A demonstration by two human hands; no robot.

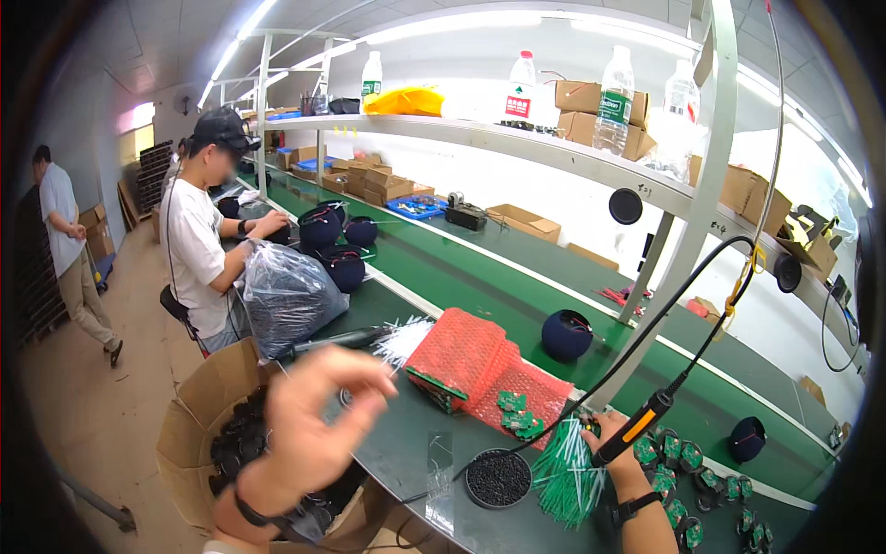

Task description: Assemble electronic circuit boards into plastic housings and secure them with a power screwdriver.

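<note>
My left hand (pixel 328 429) is raised above the cardboard box at the bench's near edge, slightly blurred. Its fingers are loosely curved, with a gap between thumb and forefinger and nothing visible in them. My right hand (pixel 616 441) is at the upper end of a bundle of green and white wires (pixel 568 475), fingers curled in. Whatever they hold is hidden. An orange and black electric screwdriver (pixel 637 425) hangs on its cord in front of that hand. Left of the wires sits a round dish of small black screws (pixel 498 478). Green circuit boards (pixel 521 415) lie on red bubble wrap (pixel 471 360).
A cardboard box (pixel 189 425) of black parts stands below the bench. Black round parts with green boards (pixel 669 480) cover the right side. Dark blue round housings (pixel 566 335) sit on the green conveyor (pixel 498 286). A co-worker (pixel 198 222) works far left, beside a plastic bag (pixel 286 300).
</note>
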